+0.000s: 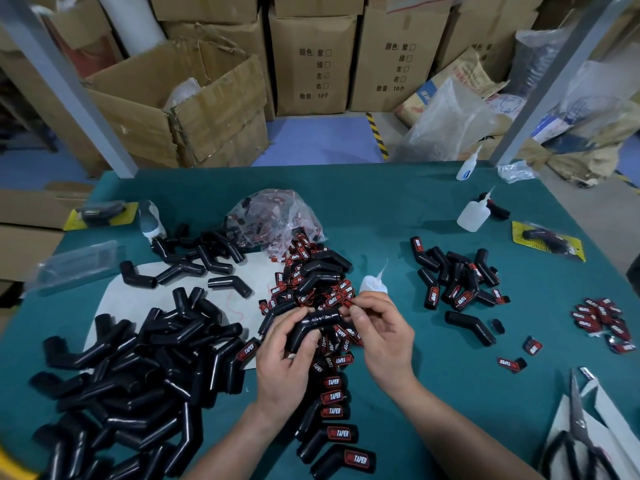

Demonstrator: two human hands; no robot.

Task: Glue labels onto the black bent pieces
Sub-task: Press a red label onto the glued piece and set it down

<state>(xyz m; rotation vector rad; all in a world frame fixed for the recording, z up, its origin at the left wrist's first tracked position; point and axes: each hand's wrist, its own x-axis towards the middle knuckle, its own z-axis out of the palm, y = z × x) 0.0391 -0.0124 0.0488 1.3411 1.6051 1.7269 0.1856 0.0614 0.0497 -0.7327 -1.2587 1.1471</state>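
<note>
Here, your left hand (287, 355) grips the black bent piece (320, 320) by its lower leg. It is probably light and slick. Your right hand (381, 334) pinches what looks like a flimsy label (350, 305).

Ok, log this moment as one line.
step: labelling | left hand: grips bent piece | right hand: pinches label at piece's end | glue bottle: just behind right hand

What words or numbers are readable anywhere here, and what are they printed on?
"TAPER": on the red-and-black labels, both loose ones and those glued on black bent pieces.
"顏色: 紫", "左", "右": on the cardboard boxes, beside tick squares.
"數量: 10个": lowest line on the same boxes.
Too blurred to read: print on the yellow cards and the paper sack.
</note>
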